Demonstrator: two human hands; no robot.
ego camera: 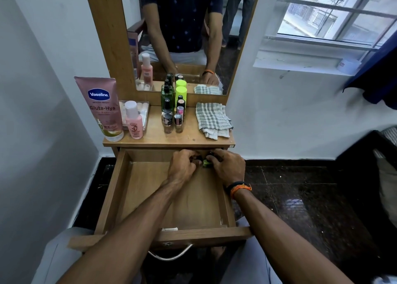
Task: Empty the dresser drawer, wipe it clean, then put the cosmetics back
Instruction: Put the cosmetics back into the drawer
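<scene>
The wooden drawer (129, 197) stands pulled out under the dresser top (189, 136). Both my hands reach into its far end. My left hand (182, 165) has its fingers curled around small dark items that are mostly hidden. My right hand (227, 165) grips small bottles, one with a dark cap and one green piece (206, 163) showing between the hands. On the dresser top stand a pink Vaseline tube (101, 109), a pink bottle (134, 122), a green bottle (167, 98), a lime-capped bottle (181, 94) and several nail polish bottles (173, 122). A checked cloth (212, 120) lies folded at the right.
A mirror (182, 36) rises behind the dresser top. A clear box of small white items (144, 109) sits behind the pink bottle. White walls close in on the left. A window (335, 19) is at upper right, with dark tiled floor (300, 197) below and dark furniture at the far right.
</scene>
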